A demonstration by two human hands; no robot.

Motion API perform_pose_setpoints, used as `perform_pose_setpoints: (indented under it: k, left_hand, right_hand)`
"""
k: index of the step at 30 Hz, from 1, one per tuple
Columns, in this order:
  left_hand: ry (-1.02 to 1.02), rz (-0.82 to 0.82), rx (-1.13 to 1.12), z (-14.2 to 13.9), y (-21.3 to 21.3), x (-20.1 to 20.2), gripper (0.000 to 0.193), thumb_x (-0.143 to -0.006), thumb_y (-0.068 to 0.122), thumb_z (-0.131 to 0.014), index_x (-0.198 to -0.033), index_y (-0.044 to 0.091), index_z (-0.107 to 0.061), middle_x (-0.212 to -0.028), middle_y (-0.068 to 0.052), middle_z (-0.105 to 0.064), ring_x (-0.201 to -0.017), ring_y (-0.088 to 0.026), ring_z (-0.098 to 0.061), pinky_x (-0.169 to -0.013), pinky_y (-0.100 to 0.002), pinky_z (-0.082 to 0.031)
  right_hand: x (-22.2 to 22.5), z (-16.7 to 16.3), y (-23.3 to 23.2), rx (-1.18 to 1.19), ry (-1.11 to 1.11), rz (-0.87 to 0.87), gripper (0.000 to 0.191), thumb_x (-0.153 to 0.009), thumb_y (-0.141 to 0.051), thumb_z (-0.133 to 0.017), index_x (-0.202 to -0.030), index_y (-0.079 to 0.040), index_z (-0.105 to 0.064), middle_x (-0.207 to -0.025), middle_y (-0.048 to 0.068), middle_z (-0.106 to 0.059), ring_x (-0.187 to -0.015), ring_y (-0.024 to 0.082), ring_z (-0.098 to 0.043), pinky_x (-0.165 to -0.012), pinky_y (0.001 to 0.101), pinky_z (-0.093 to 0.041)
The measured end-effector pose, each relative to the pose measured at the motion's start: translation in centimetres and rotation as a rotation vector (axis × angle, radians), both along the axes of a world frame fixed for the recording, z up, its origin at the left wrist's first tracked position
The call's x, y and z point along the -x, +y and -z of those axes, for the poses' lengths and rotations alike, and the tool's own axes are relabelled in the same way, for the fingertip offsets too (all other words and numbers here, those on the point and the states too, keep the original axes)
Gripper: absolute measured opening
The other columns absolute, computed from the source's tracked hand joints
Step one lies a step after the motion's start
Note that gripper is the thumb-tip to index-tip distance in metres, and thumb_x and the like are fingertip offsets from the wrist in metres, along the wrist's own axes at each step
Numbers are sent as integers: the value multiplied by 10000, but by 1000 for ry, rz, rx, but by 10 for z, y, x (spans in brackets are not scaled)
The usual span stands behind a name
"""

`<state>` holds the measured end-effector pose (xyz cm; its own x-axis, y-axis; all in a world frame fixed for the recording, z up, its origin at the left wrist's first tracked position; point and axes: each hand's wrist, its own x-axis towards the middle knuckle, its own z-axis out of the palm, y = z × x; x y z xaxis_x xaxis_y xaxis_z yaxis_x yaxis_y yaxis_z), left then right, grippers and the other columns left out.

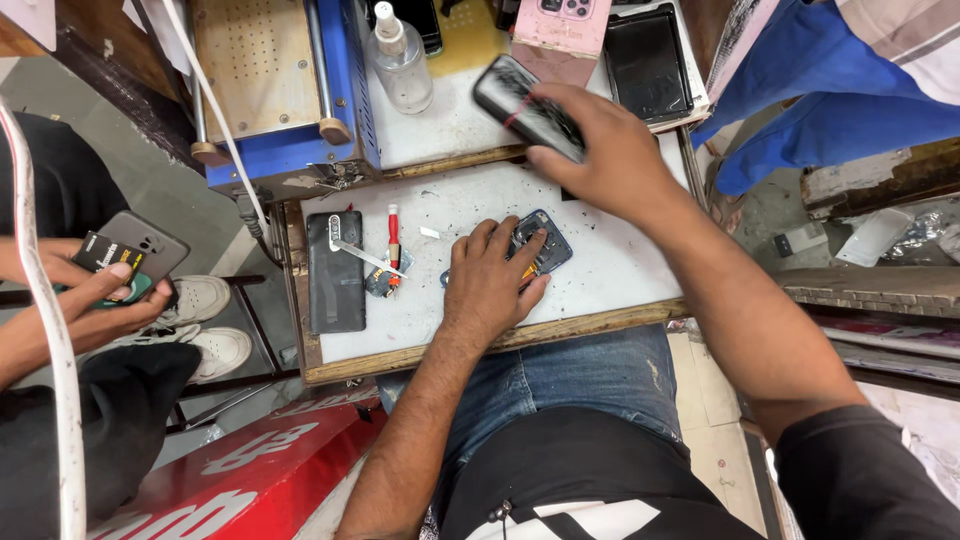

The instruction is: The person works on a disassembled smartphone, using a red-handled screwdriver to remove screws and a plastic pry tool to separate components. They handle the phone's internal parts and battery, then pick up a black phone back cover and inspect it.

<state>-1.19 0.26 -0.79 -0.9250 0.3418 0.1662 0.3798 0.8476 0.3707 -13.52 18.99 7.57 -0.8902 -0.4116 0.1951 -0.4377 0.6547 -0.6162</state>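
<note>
- Fingers [522, 240] of the left hand [487, 285]: pressed flat on an opened phone body [545, 243] at table centre, pinning it down rather than closing round it; circuitry exposed, back cover off.
- Fingers of the right hand [600, 150]: closed round a dark phone screen panel [520, 100], lifted clear at 12 o'clock from the opened body; red streak and scuffing on its surface.
- Progress, as judged: panel and body stand apart, so separation reads as done; internals still uncovered, nothing refitted.
- Table [620, 275], left to right: dark phone face down [335, 272] at 9 o'clock; metal tweezers [362, 257] resting across it; red-handled screwdriver [393, 240] beside it, over a small loose part; white top scratched and littered with specks; worn wooden edging.
- Rear ledge, 11 to 1 o'clock: blue machine with perforated plate [270, 80]; clear spray bottle [398, 60]; pink box [560, 25]; black tray [647, 65].
- Room: another person's hands [90, 290] at far left holding a grey phone [145, 245]; white shoes on grey floor; red sign below; blue cloth at upper right.
</note>
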Motion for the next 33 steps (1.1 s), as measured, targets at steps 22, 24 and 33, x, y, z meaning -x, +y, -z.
perform_pose_setpoints:
  k: [22, 24, 33]
  left_hand:
    - [-34, -53, -48, -1, 4, 16, 421, -889, 339, -756, -1288, 215, -703, -1371, -144, -593, -1286, -363, -498, -1019, -540, -399]
    - [-35, -72, -53, -4, 7, 19, 388, -885, 281, -770, -1266, 222, -719, -1337, -126, -613, -1270, -347, -522, -1018, -525, -409]
    - [-300, -176, -279, -35, 14, 33, 844, -731, 154, -861, -1484, 75, -490, -1157, -197, -560, -1032, -351, -639, -829, -437, -566]
  right_hand:
    - [-106, 62, 31, -29, 198, 129, 280, -895, -108, -758, -1174, -109, -729, -1252, 102, -727, -1392, 393, -521, -1157, 470, -432]
    - [-115, 71, 30, -52, 190, 132, 306, -870, -131, -771, -1172, -113, -726, -1282, 105, -714, -1427, 419, -469, -1181, 499, -394]
    - [-115, 65, 27, -190, 154, 173, 508, -834, -191, -815, -1297, -53, -659, -1348, 152, -661, -1466, 473, -308, -1178, 660, -213]
